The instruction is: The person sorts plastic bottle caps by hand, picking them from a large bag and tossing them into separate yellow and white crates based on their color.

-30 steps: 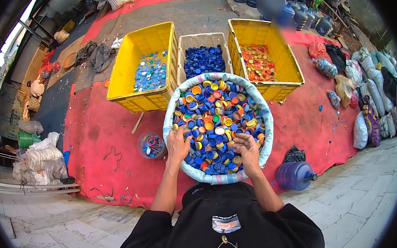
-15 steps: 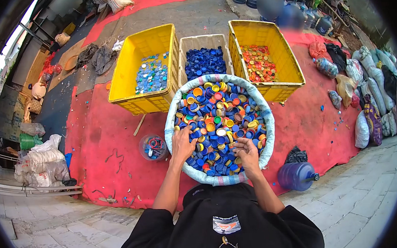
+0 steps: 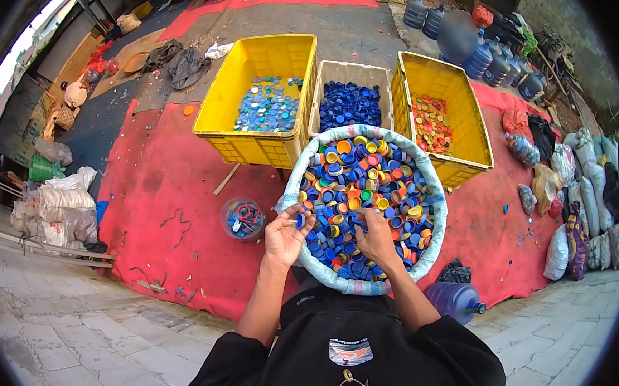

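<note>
A round basin (image 3: 436,206) with a pale blue fabric rim is full of mixed plastic bottle caps (image 3: 349,197), mostly blue, with yellow, orange and green among them. Over its left rim, my left hand (image 3: 282,239) is turned palm up and pinches a blue bottle cap (image 3: 300,221). My right hand (image 3: 376,240) reaches over the pile with its fingers bent down onto the caps. Its fingertips are closed around something blue that looks like a bottle cap, partly hidden by the fingers.
Beyond the basin stand a yellow crate (image 3: 248,141) with light blue and green caps, a white crate (image 3: 384,80) with dark blue caps, and another yellow crate (image 3: 474,135) with orange ones. A clear tub (image 3: 242,219) sits left, a large water bottle (image 3: 455,300) right.
The view has turned, so the basin and crates appear farther right. My left hand has lifted from the pile to the rim with a blue cap; my right hand has closed its fingers over the caps.
</note>
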The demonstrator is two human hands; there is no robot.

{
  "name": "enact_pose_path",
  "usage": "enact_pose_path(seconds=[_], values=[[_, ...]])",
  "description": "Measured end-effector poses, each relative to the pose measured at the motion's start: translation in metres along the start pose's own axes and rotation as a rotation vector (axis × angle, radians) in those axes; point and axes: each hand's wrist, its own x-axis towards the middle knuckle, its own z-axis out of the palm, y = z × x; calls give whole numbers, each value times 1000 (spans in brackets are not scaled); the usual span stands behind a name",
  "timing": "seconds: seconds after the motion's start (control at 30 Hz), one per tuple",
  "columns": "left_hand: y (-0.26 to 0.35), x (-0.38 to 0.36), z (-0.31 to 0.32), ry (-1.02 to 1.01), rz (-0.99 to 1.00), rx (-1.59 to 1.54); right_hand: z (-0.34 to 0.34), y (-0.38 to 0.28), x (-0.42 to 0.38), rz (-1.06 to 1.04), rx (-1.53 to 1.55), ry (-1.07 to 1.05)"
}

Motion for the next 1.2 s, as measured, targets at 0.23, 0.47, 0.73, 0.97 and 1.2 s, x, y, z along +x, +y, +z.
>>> enact_pose_path(seconds=[0.23, 0.47, 0.73, 0.97, 1.2], values=[[-2, -28, -15, 223, 49, -15, 39, -4, 39, -38, -33, -63], [0, -40, -20, 245, 87, 58, 72, -8, 44, 117, -208, -67], [-6, -27, -12, 278, 84, 353, 52, -13, 41, 220, -68, -1], [-15, 12, 20, 215, 313, 1374, -23, -13, 17, 528, 845, 196], [-23, 64, 10, -139, 557, 1953, -41, 15, -39, 721, 1620, 294]])
